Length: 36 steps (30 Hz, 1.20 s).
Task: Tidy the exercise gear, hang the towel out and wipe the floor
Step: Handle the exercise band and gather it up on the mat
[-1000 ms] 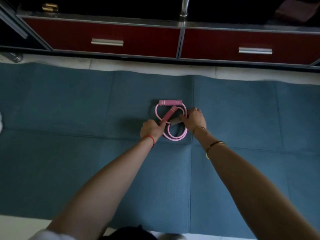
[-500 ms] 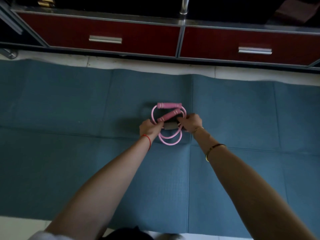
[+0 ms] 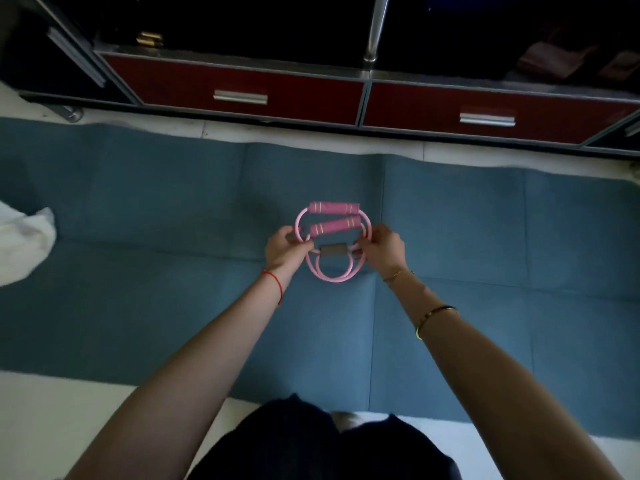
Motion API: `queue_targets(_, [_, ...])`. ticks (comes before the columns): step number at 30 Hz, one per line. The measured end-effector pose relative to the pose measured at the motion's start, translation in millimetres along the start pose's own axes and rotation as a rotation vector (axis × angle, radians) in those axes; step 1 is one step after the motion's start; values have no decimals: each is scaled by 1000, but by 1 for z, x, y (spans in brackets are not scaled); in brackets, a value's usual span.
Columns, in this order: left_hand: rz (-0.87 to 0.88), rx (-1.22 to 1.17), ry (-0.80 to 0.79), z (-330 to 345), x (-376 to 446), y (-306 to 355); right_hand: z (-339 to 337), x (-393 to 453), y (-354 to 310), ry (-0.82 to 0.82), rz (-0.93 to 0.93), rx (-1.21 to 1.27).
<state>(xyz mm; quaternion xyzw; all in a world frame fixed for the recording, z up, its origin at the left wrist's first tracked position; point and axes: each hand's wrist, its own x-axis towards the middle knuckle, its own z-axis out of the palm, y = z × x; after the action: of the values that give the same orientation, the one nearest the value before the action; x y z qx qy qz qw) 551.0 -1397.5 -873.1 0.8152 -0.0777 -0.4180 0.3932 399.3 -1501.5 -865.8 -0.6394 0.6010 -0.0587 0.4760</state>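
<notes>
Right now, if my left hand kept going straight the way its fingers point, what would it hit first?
The left hand points up and right, gripping the pink resistance band. Straight on it would likely meet the nearer foam handle first, though depth is hard to judge.

We're on one head-worn camera, looking steeply down and forward along both outstretched arms, close over the mat (image 3: 173, 306), its far edge meeting the cabinet drawers (image 3: 239, 84) at frame top.
</notes>
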Motion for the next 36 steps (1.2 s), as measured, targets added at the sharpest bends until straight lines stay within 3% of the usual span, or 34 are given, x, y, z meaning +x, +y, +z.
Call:
queue_targets(5, [27, -47, 28, -56, -103, 65, -49, -90, -65, -9, -34, 13])
queue_targets(12, [194, -27, -46, -160, -275, 179, -147, -242, -182, 13, -66, 36])
queue_targets(22, [197, -105, -18, -291, -513, 318, -285, -451, -349, -40, -170, -2])
queue_targets(27, [233, -137, 5, -334, -586, 351, -321, -517, -397, -65, -286, 9])
queue_targets(36, [237, -207, 156, -377, -653, 354, -335, -566, -446, -184, -472, -31])
